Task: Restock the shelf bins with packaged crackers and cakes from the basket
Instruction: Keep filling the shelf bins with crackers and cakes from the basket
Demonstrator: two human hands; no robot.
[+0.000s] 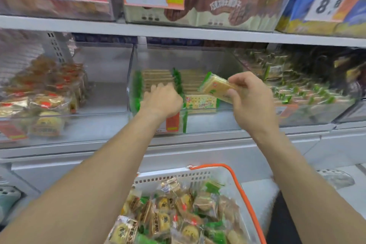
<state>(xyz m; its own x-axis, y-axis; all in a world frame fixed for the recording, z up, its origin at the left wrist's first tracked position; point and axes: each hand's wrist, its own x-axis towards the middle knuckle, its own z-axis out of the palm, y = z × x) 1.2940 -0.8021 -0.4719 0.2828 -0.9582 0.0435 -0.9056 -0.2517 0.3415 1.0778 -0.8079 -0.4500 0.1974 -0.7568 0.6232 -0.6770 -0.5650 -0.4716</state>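
Note:
My right hand (pixel 250 95) grips a green-ended cracker pack (pixel 214 86), tilted, above the right side of the clear middle bin (pixel 208 123). Inside that bin stand two rows of the same cracker packs (pixel 158 78), on edge. My left hand (pixel 161 100) reaches into the bin's left row, fingers curled over the packs there; whether it holds one is hidden. Below, the white basket (pixel 178 177) with an orange handle holds several wrapped cakes and crackers (pixel 178 214).
The clear bin at left (pixel 85 125) holds round wrapped cakes (pixel 47 123). The bin at right (pixel 309 113) holds green-and-red packs. An upper shelf (pixel 178 32) with price tags and boxed biscuits hangs close above the bins.

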